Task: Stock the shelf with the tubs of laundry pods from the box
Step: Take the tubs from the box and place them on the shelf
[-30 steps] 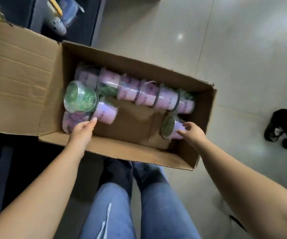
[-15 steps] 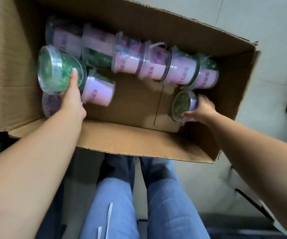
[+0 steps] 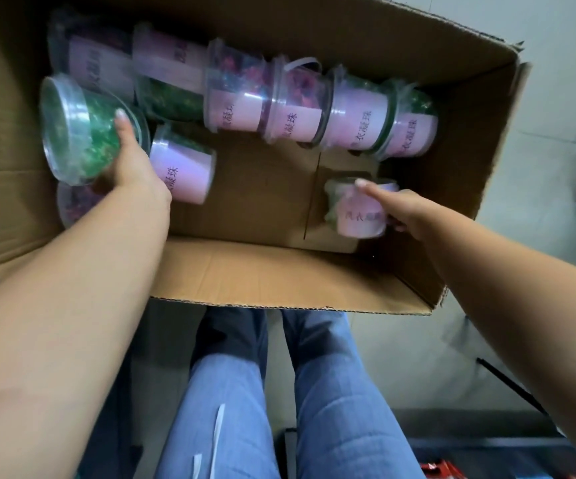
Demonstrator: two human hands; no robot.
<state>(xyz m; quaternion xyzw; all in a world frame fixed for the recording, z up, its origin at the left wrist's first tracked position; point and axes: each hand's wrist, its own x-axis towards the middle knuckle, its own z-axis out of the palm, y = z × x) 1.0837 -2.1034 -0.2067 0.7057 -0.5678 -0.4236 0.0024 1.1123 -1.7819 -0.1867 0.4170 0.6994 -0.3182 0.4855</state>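
Looking down into an open cardboard box (image 3: 279, 271). Gripping a clear tub of green pods (image 3: 79, 133) at the box's left end with the left hand (image 3: 131, 167), thumb across the lid, other fingers hidden behind it. Clutching a pink-labelled tub (image 3: 355, 212) near the right end with the right hand (image 3: 404, 209), one finger over the top, the rest tucked out of sight. Roughly six more lying in a row of tubs (image 3: 300, 108) along the far wall, labels blurry. Just beside the left wrist, another labelled tub (image 3: 183, 171), plus a purple-pod tub (image 3: 76, 205) mostly buried underneath.
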